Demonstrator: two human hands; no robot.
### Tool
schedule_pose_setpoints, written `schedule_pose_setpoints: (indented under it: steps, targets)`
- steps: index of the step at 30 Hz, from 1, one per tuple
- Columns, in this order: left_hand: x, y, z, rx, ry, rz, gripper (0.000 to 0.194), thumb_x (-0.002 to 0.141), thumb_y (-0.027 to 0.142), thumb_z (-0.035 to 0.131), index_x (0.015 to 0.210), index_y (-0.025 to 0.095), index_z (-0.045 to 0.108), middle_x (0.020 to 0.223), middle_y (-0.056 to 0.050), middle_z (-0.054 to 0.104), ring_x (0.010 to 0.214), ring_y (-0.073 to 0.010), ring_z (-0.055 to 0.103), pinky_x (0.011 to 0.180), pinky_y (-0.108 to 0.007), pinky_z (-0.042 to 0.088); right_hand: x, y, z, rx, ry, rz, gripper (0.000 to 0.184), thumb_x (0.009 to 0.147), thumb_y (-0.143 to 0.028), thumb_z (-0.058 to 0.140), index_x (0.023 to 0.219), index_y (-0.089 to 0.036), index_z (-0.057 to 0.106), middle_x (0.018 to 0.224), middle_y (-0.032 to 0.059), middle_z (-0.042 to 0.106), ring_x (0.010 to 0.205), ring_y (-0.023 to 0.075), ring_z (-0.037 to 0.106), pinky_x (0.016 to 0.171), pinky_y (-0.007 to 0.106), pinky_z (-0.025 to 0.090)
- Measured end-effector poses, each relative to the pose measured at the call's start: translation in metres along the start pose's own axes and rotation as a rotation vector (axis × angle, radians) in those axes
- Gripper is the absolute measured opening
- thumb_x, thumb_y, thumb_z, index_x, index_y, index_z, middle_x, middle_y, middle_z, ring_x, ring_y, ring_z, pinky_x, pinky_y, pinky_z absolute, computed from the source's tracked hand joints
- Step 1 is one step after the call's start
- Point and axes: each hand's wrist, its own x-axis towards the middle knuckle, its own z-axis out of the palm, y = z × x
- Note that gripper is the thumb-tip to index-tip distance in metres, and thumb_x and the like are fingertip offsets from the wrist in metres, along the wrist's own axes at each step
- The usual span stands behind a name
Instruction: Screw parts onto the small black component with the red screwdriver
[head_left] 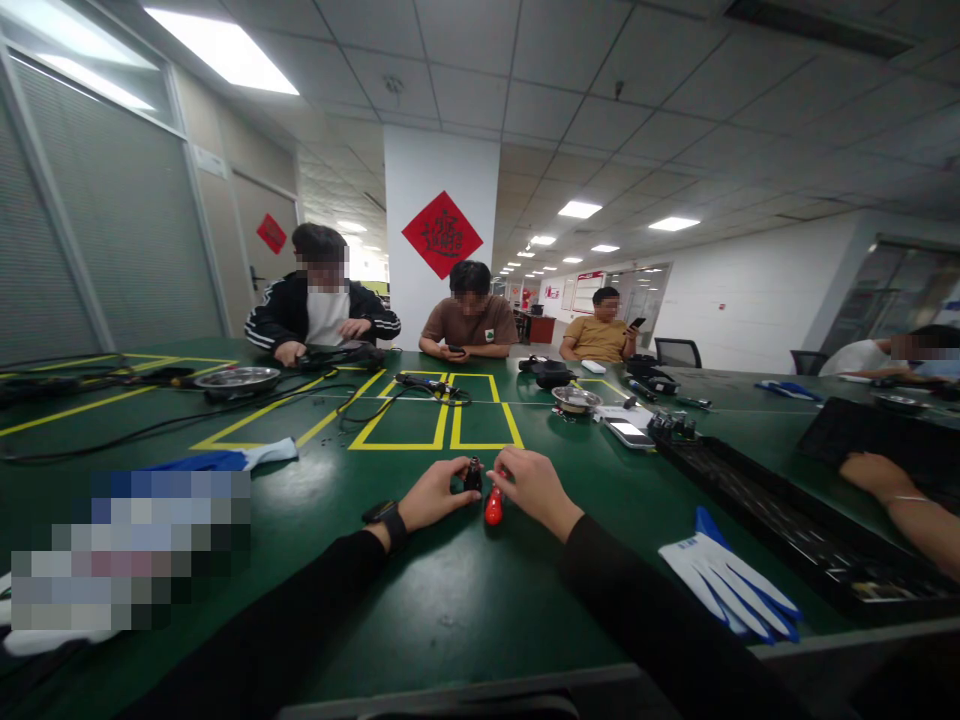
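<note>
Pinching from its left side, the thumb and forefinger of the left hand [435, 497] close on a small black piece [472, 475], held roughly upright. The right hand [534, 487] brings thumb and fingertips together at the upper end of a red piece [493, 507], just beside the black one at about four o'clock; its rounded, glossy end points down to six o'clock. How the remaining fingers press is hidden.

Both pieces look light and stiff, more hard than fragile. The red bulb's shine suggests a slippery surface, so its narrower upper end looks the surer grip; the black piece seems best taken by its sides, low enough to stop it tipping.

Behind the fingers, both hands arch low over the green table [442, 620], knuckles up and wrists slightly bent. The left forearm, with a black watch [390, 522] at the wrist, comes in from eight o'clock, the right from between four and five. Farther out, a metal dish [576, 400] lies between one and two o'clock, a phone [628, 432] near two, and white-and-blue gloves [731, 580] between three and four.
</note>
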Motion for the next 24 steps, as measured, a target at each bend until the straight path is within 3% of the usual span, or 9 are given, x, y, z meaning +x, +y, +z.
schedule_pose_setpoints:
  steps: [4, 7, 10, 13, 17, 21, 24]
  targets:
    - [0.001, -0.002, 0.001, -0.024, -0.003, -0.01, 0.039, 0.072, 0.027, 0.061, 0.11, 0.017, 0.054, 0.094, -0.004, 0.063, 0.083, -0.0185, 0.057, 0.078, -0.031, 0.044, -0.003, 0.008, 0.001, 0.003, -0.039, 0.101, 0.01, 0.083, -0.02, 0.049, 0.073, -0.018, 0.053, 0.074, 0.0002, 0.052, 0.065, 0.0122, 0.049, 0.059, 0.022, 0.031]
    - [0.001, -0.002, 0.001, -0.014, -0.009, -0.027, 0.043, 0.072, 0.028, 0.061, 0.112, 0.017, 0.052, 0.096, -0.005, 0.063, 0.085, -0.0191, 0.057, 0.08, -0.031, 0.043, -0.004, 0.01, 0.005, 0.039, -0.094, 0.142, 0.016, 0.082, -0.01, 0.044, 0.087, -0.02, 0.055, 0.091, 0.0016, 0.054, 0.074, 0.0123, 0.053, 0.064, 0.021, 0.035]
    - [0.0, -0.001, 0.001, 0.011, -0.008, -0.037, 0.041, 0.071, 0.028, 0.061, 0.11, 0.017, 0.054, 0.096, -0.006, 0.063, 0.086, -0.0198, 0.057, 0.081, -0.031, 0.043, -0.006, 0.011, 0.011, 0.085, -0.186, 0.098, 0.035, 0.08, -0.005, 0.043, 0.107, -0.026, 0.051, 0.114, 0.0019, 0.049, 0.087, 0.014, 0.054, 0.07, 0.022, 0.038]
    - [0.0, 0.0, 0.0, 0.008, -0.003, -0.039, 0.042, 0.072, 0.026, 0.06, 0.112, 0.017, 0.053, 0.1, -0.006, 0.063, 0.089, -0.0204, 0.057, 0.083, -0.032, 0.043, -0.008, 0.013, 0.016, 0.108, -0.281, 0.02, 0.037, 0.08, -0.005, 0.042, 0.109, -0.026, 0.052, 0.124, 0.0026, 0.044, 0.1, 0.0166, 0.05, 0.078, 0.024, 0.038]
    - [0.0, 0.003, 0.0, -0.008, -0.014, -0.046, 0.043, 0.072, 0.025, 0.059, 0.114, 0.017, 0.052, 0.101, -0.005, 0.063, 0.089, -0.0198, 0.058, 0.083, -0.032, 0.043, -0.008, 0.013, 0.019, 0.113, -0.308, 0.016, 0.029, 0.08, -0.004, 0.042, 0.099, -0.021, 0.056, 0.115, 0.0048, 0.05, 0.099, 0.0167, 0.048, 0.081, 0.026, 0.037]
    - [0.0, 0.005, -0.001, -0.02, -0.024, -0.039, 0.042, 0.072, 0.023, 0.058, 0.113, 0.017, 0.052, 0.104, -0.006, 0.062, 0.094, -0.0199, 0.057, 0.086, -0.031, 0.042, -0.007, 0.011, 0.018, 0.115, -0.362, 0.005, 0.018, 0.08, -0.008, 0.047, 0.091, -0.02, 0.054, 0.092, 0.0025, 0.057, 0.086, 0.0158, 0.05, 0.072, 0.024, 0.037]
    - [0.0, 0.005, -0.001, -0.032, -0.022, -0.028, 0.042, 0.073, 0.021, 0.057, 0.114, 0.019, 0.052, 0.11, -0.005, 0.06, 0.099, -0.0201, 0.056, 0.089, -0.031, 0.041, -0.007, 0.009, 0.016, 0.099, -0.367, -0.008, 0.013, 0.081, -0.013, 0.048, 0.089, -0.021, 0.054, 0.088, 0.0014, 0.057, 0.081, 0.0155, 0.051, 0.068, 0.023, 0.035]
